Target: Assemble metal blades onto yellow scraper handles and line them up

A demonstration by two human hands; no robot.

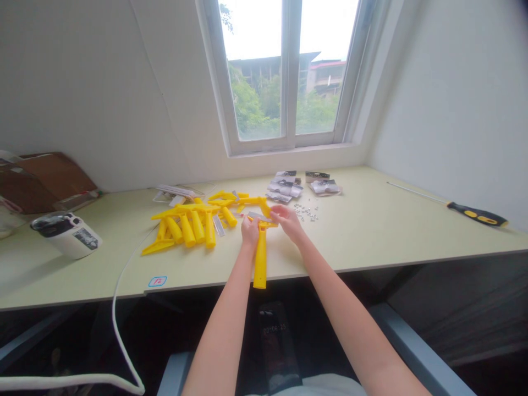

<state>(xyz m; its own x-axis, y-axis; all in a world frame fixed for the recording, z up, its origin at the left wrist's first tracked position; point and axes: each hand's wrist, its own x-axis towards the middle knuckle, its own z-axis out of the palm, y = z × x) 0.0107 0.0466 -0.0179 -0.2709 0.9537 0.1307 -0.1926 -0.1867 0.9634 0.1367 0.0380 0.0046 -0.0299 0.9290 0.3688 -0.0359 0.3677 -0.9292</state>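
Observation:
My left hand [249,231] is closed on a yellow plastic scraper, whose handle [260,261] points down toward me past the table edge. A grey metal blade [256,216] lies along its wide head, between my hands. My right hand [287,220] is closed at the right end of that head, its fingertips pinched there; anything small inside the pinch is hidden. Just beyond my fingers lies another yellow scraper piece [263,205]. To the left is a pile of yellow scraper parts [187,228], with a loose blade [218,226] among them.
Small metal screws [307,212] lie scattered right of my hands. Packaged items [284,186] sit toward the window. A long screwdriver [474,213] rests at the right. A white bottle [68,236], cardboard box [49,179] and white cable [124,330] are leftward. A phone [277,346] is below the edge.

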